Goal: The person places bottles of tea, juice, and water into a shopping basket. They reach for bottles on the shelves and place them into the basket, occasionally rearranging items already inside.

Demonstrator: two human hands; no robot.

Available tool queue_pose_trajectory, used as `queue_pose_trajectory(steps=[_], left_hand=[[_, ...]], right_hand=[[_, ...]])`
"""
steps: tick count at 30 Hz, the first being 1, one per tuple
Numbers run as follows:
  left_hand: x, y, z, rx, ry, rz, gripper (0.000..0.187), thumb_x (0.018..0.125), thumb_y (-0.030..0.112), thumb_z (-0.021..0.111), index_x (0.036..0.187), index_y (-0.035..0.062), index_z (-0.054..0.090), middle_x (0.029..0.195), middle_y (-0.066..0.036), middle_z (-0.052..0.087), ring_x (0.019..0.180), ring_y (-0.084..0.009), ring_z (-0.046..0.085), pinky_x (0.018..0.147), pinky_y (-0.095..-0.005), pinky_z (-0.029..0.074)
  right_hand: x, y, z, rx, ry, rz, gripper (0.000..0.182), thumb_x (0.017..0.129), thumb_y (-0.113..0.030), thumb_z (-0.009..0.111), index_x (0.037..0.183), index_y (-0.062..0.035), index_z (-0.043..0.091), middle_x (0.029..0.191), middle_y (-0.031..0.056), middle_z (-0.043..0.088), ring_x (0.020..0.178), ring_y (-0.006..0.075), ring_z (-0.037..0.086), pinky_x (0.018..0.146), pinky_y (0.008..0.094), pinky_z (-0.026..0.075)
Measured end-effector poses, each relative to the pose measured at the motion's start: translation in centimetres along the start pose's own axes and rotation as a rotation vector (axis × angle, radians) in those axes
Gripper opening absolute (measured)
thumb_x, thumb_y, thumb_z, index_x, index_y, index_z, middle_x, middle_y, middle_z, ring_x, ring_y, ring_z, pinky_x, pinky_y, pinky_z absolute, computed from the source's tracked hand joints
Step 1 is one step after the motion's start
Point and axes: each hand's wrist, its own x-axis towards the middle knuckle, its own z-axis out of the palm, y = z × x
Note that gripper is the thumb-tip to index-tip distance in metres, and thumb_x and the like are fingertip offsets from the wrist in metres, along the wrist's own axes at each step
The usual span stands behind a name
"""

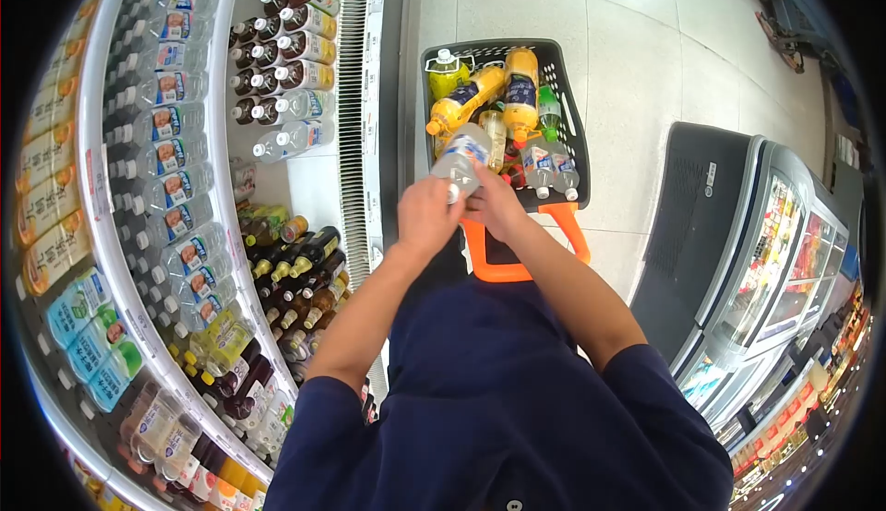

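Observation:
A clear plastic bottle [464, 149] with a blue-and-white label and a white cap is held over the near left part of a black shopping basket [574, 96]. My left hand [427, 217] is closed around its near, capped end from the left. From the right, my right hand [498, 204] has its fingers closed at the same end, partly hidden. Inside the basket lie orange bottles [521, 86], a yellow-green jug [448, 72], a green-capped bottle [548, 111] and small clear bottles [538, 168]. The basket's orange handle [503, 272] lies toward my body.
Left of me, a shelf edge [372, 123] fronts rows of dark drink bottles [300, 47], with clear water bottles [171, 121] farther left. A black-sided display freezer [692, 225] stands to the right on the tiled floor [614, 49]. A person's foot [780, 42] shows at the upper right.

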Motion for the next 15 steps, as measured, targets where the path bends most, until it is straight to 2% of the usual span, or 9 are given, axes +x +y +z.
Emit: queue_pose_trajectory(steps=[2,4,6,7,9,10,12,14,15], left_hand=[[1.2,0.5,2.7,0.015,-0.044,0.122,0.023,0.079,0.018,0.074,0.093,0.0057,0.060,0.081,-0.012,0.057,0.077,-0.0323,0.060,0.067,-0.0443,0.047],[1.4,-0.4,5.4,0.036,-0.080,0.111,0.022,0.079,0.017,0.074,0.091,0.0062,0.059,0.081,-0.011,0.057,0.078,-0.0315,0.060,0.068,-0.0438,0.047],[1.7,-1.7,7.7,0.061,-0.103,0.100,0.021,0.079,0.017,0.073,0.089,0.0067,0.058,0.081,-0.011,0.056,0.079,-0.0308,0.060,0.068,-0.0433,0.047],[1.4,-2.1,8.7,0.079,-0.141,0.081,0.017,0.081,0.016,0.070,0.087,0.0069,0.057,0.080,-0.011,0.056,0.079,-0.0308,0.060,0.069,-0.0436,0.047],[0.4,-3.4,10.6,0.102,-0.187,0.054,0.014,0.083,0.016,0.067,0.085,0.0072,0.056,0.080,-0.010,0.056,0.080,-0.0309,0.060,0.071,-0.0439,0.047],[-0.5,-4.1,11.5,0.118,-0.210,0.011,0.016,0.082,0.016,0.069,0.087,0.0070,0.056,0.082,-0.011,0.057,0.081,-0.0311,0.060,0.071,-0.0442,0.048],[-2.0,-4.7,12.9,0.130,-0.236,-0.029,0.019,0.081,0.016,0.071,0.089,0.0068,0.056,0.085,-0.011,0.058,0.083,-0.0313,0.061,0.071,-0.0445,0.049],[-2.7,-4.9,14.2,0.165,-0.322,-0.205,0.011,0.085,0.013,0.063,0.091,0.0063,0.057,0.094,-0.013,0.060,0.092,-0.0320,0.062,0.077,-0.0461,0.051],[-2.6,-4.7,14.5,0.163,-0.327,-0.204,0.011,0.085,0.013,0.063,0.091,0.0063,0.057,0.094,-0.013,0.060,0.092,-0.0320,0.062,0.077,-0.0461,0.051]], right_hand=[[1.9,-1.6,0.0,0.199,-0.023,-0.098,0.065,0.093,-0.045,0.066,0.138,-0.0057,0.041,0.128,0.0136,0.056,0.109,0.0298,0.061,0.085,0.0479,0.054],[4.9,-0.8,-2.3,0.216,-0.027,-0.081,0.062,0.091,-0.039,0.070,0.136,-0.0082,0.039,0.130,0.0116,0.054,0.111,0.0295,0.060,0.085,0.0483,0.054],[6.6,-1.1,-3.1,0.130,0.098,-0.018,0.055,0.093,-0.034,0.069,0.138,-0.0153,0.044,0.124,0.0048,0.061,0.113,0.0237,0.061,0.087,0.0441,0.053],[7.1,-1.1,-3.4,0.129,0.095,-0.007,0.055,0.093,-0.034,0.069,0.138,-0.0153,0.044,0.124,0.0048,0.061,0.113,0.0237,0.061,0.087,0.0441,0.053],[7.7,-0.8,-3.7,0.114,0.079,-0.046,0.062,0.090,-0.023,0.072,0.141,-0.0160,0.038,0.130,0.0060,0.057,0.116,0.0250,0.059,0.091,0.0465,0.051],[8.0,-0.4,-3.9,0.118,0.079,-0.036,0.062,0.090,-0.023,0.072,0.141,-0.0160,0.038,0.130,0.0060,0.057,0.116,0.0250,0.059,0.091,0.0465,0.051],[8.6,0.3,-4.3,0.084,0.171,0.020,0.077,0.088,-0.018,0.072,0.150,-0.0173,0.026,0.139,0.0071,0.050,0.123,0.0271,0.053,0.097,0.0518,0.047],[9.2,0.8,-4.3,0.040,0.178,0.019,0.084,0.088,-0.018,0.072,0.153,-0.0180,0.020,0.141,0.0073,0.048,0.126,0.0277,0.051,0.099,0.0538,0.045],[9.3,1.0,-4.4,-0.002,0.183,0.026,0.090,0.087,-0.017,0.071,0.156,-0.0188,0.014,0.143,0.0074,0.046,0.129,0.0284,0.048,0.102,0.0557,0.043]])
